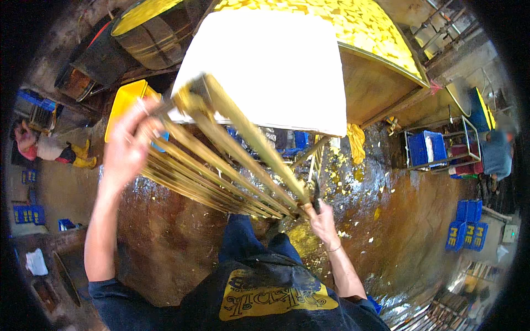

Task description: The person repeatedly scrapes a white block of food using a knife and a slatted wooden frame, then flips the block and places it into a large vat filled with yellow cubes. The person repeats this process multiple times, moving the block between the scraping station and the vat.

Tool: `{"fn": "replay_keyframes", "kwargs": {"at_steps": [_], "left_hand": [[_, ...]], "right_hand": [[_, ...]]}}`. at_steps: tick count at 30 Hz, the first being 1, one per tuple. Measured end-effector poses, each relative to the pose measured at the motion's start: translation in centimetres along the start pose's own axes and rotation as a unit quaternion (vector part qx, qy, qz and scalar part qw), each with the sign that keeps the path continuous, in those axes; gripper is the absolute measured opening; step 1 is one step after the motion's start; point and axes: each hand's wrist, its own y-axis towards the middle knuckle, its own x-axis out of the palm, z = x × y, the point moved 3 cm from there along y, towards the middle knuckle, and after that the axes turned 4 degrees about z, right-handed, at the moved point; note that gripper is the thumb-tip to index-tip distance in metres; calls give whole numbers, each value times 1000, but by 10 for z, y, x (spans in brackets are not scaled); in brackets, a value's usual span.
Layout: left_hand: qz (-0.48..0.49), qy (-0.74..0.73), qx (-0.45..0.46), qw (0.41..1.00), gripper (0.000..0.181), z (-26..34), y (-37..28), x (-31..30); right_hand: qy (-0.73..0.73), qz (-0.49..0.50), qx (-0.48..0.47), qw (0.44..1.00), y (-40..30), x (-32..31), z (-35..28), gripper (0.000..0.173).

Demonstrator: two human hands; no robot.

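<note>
A slatted wooden rack [232,153], tilted and partly blurred, spans the space between my hands. My left hand [132,145], blurred, is at its upper left end; whether the fingers close on it is unclear. My right hand [323,217] is closed at the rack's lower right corner, where a dark, thin object [317,192] sticks up beside the fingers. Beyond the rack lies a bright white board or sheet [269,70]. Behind it, a large wooden bin [381,82] holds many yellow blocks [372,29].
A yellow crate [124,103] stands left of the white surface, near dark barrels [153,41]. The brown floor [397,215] is wet with yellow scraps. A blue crate [426,149] sits on a metal frame, with a co-worker [497,153] beyond. Another person [54,149] is far left.
</note>
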Motion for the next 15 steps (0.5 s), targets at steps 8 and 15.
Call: {"fn": "replay_keyframes", "kwargs": {"at_steps": [8,15], "left_hand": [[402,54,-114,907,73,-88,-75,-14],[-3,-453,-335,826,31,-122,-53,89]], "right_hand": [[283,126,20,951,88,-114,-91,32],[362,52,108,925,157,-147,-113,28]]}}
